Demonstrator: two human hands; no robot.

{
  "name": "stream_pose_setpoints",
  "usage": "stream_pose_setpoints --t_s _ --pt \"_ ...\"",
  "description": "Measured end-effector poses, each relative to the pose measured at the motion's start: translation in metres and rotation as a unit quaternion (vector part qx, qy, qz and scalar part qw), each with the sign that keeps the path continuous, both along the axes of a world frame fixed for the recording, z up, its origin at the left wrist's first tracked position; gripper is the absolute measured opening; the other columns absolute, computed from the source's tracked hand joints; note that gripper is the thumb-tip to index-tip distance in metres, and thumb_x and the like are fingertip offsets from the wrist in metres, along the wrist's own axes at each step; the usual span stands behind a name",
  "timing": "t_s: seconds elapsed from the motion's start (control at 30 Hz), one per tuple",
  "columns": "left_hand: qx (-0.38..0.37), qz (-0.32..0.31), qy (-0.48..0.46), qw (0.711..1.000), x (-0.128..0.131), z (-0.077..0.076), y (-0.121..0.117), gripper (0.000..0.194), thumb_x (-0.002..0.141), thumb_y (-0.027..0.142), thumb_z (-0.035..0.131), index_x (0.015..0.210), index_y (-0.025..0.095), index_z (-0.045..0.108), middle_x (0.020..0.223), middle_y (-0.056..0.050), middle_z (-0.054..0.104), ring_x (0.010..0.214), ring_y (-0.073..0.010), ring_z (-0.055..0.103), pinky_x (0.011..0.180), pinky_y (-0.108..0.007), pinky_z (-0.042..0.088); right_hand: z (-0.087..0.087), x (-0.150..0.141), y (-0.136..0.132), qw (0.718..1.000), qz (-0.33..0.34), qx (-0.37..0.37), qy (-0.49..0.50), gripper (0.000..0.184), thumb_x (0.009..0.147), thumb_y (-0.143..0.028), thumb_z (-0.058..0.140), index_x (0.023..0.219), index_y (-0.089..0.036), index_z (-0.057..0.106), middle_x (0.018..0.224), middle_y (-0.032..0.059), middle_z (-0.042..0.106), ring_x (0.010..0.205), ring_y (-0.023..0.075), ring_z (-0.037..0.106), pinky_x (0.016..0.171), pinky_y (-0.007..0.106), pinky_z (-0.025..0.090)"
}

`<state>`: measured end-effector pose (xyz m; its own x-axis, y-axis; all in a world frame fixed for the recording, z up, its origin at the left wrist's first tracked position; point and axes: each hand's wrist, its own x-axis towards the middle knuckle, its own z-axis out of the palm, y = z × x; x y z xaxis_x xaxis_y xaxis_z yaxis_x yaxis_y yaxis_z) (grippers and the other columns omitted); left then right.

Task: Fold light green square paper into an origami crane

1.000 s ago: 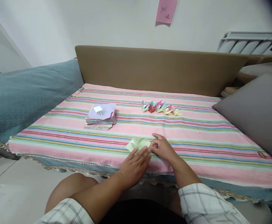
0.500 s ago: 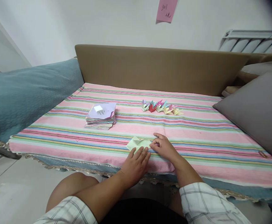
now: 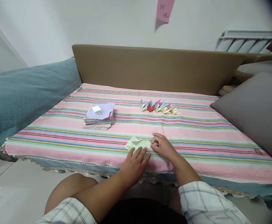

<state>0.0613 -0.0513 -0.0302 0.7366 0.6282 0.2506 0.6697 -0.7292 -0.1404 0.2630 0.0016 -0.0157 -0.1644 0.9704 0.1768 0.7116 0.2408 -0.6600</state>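
A pale green sheet of origami paper [image 3: 138,143], partly folded, lies on the striped cloth in front of me, one flap raised at its far left part. My left hand [image 3: 136,163] rests flat on its near edge, fingers spread. At the paper's right corner my right hand [image 3: 162,145] pinches with thumb and index finger, the other fingers curled loosely above. Farther back stand several folded paper cranes [image 3: 158,107] in purple, green, red, blue, pink and yellow, close together in rows.
To the left sits a stack of coloured paper [image 3: 98,123] with a white plug adapter [image 3: 97,109] on top. A striped cloth [image 3: 56,133] covers the sofa seat. A grey cushion [image 3: 255,109] leans at the right, and a brown backrest [image 3: 150,68] rises behind.
The paper's raised folds have flattened, leaving a flap up at its far left. My left fingers have slid slightly left along the near edge; my right hand stays at the right corner.
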Motion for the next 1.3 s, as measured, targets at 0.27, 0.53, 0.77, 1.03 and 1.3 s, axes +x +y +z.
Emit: stream_pose_setpoints --t_s 0.27,0.53,0.77,1.03,1.3 --pt "0.009 -0.003 -0.001 1.000 -0.001 -0.003 0.000 0.050 0.089 0.033 0.043 0.137 0.021 0.036 0.144 -0.011 0.036 0.128 -0.0287 0.036 0.101 -0.048 0.027 0.000 0.003 -0.003 0.997 -0.011 -0.033 0.063 0.029 0.067 -0.025 0.061 0.095 -0.020 0.053 0.132 0.0119 0.047 0.121 0.0235 0.046 0.100 0.041 0.034" --pt "0.022 -0.001 -0.005 1.000 -0.001 -0.005 0.000 0.047 0.091 0.032 0.039 0.137 0.021 0.037 0.144 -0.009 0.037 0.128 -0.0284 0.036 0.102 -0.048 0.028 0.000 -0.010 -0.006 0.999 -0.032 0.014 0.030 0.033 0.063 -0.034 0.067 0.090 -0.020 0.054 0.120 0.0118 0.054 0.118 0.0269 0.045 0.099 0.043 0.034" --pt "0.008 -0.002 -0.003 1.000 -0.001 -0.005 0.000 0.050 0.090 0.032 0.042 0.138 0.021 0.036 0.143 -0.011 0.038 0.128 -0.0285 0.037 0.102 -0.048 0.028 -0.008 -0.006 0.001 0.998 -0.048 0.012 0.046 0.025 0.063 -0.019 0.054 0.089 -0.021 0.052 0.121 0.0091 0.053 0.115 0.0240 0.048 0.098 0.041 0.036" --pt "-0.008 -0.002 -0.017 1.000 -0.001 -0.001 -0.001 0.049 0.090 0.032 0.041 0.137 0.021 0.037 0.144 -0.010 0.038 0.128 -0.0285 0.036 0.102 -0.048 0.028 0.011 -0.014 -0.022 0.990 0.008 0.127 0.057 0.019 0.066 -0.007 0.039 0.073 -0.024 0.045 0.087 0.0042 0.057 0.089 0.0192 0.055 0.083 0.033 0.045" --pt "-0.087 0.009 -0.053 0.995 -0.006 0.007 -0.005 0.055 0.081 0.036 0.054 0.131 0.016 0.042 0.145 -0.012 0.035 0.133 -0.0291 0.031 0.107 -0.045 0.025 0.007 -0.030 -0.041 0.992 0.107 0.071 0.007 0.037 0.065 -0.004 0.037 0.093 -0.022 0.053 0.104 0.0057 0.063 0.101 0.0182 0.057 0.090 0.033 0.045"
